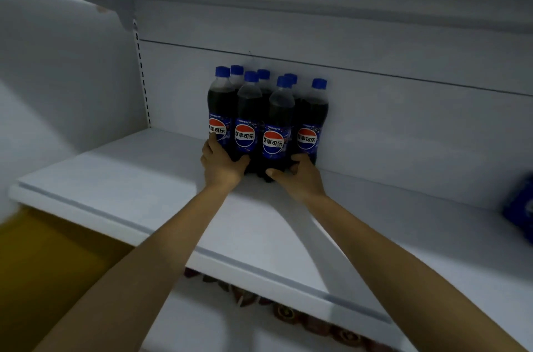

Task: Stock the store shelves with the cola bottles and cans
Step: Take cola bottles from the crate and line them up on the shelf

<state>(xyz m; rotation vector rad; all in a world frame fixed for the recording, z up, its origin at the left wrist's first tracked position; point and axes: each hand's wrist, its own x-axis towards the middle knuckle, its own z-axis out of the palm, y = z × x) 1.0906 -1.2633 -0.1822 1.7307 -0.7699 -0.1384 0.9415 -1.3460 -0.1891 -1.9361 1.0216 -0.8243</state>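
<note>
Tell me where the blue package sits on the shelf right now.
In the head view the blue package sits at the far right edge of the white shelf, cut off by the frame, well right of the cola bottles and the right hand.
</note>
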